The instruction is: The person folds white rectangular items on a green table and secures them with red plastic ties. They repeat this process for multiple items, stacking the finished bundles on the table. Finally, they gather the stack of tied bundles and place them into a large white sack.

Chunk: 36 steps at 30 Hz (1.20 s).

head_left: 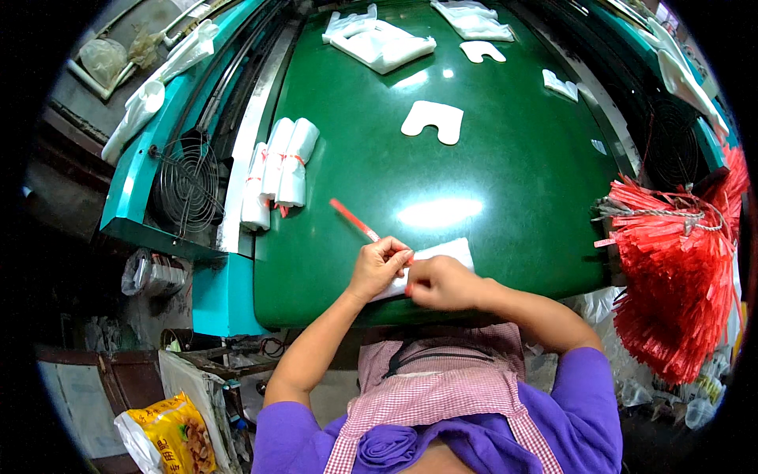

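Close to the near edge of the green belt, a white plastic bag roll [452, 250] lies slantwise, partly hidden by both hands. My left hand [377, 268] is closed in a pinch on a red tie strip [353, 219], whose free end sticks out to the upper left over the belt. Against it on the right, my right hand [444, 284] is curled over the roll, slightly blurred. A bit of red strip shows at its fingertips. How the strip runs around the roll between the hands is hidden.
Several tied white rolls [290, 162] lie at the belt's left edge. Farther off are stacks of white bags [383, 46] and white cut-out scraps [433, 122] on the green belt [339, 276]. A big bundle of red strips [667, 276] hangs at the right. Teal machine sides [225, 296] flank the belt.
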Each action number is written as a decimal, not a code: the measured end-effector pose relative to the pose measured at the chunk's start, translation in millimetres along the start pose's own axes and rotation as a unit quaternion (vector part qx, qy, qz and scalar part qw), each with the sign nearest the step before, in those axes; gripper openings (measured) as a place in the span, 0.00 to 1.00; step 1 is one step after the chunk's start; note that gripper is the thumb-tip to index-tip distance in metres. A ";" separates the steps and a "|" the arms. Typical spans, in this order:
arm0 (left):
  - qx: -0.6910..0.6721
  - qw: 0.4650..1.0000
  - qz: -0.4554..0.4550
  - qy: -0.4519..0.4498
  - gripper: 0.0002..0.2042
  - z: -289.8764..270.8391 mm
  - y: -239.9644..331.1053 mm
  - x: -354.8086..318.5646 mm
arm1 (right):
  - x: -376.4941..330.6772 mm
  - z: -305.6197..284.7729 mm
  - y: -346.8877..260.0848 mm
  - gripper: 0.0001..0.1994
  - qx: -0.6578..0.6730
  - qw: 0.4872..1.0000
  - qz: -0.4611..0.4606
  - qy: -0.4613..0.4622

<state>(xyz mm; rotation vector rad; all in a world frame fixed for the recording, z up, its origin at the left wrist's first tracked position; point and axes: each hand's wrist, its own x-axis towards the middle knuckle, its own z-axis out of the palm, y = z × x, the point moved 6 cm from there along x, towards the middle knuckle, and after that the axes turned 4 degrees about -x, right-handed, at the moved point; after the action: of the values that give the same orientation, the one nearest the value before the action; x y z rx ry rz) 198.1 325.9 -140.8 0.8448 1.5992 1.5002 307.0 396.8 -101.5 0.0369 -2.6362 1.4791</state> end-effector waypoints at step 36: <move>0.535 0.826 0.141 0.108 0.31 -102.4 48.4 27.1 | 139.7 -40.4 39.6 0.30 -0.372 0.889 -0.169 0.206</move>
<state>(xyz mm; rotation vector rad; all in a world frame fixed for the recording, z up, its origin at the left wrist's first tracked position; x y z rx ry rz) 93.6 304.1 -94.3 1.5972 2.6213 0.7601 168.8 457.1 -98.2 0.0931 -2.4749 0.2714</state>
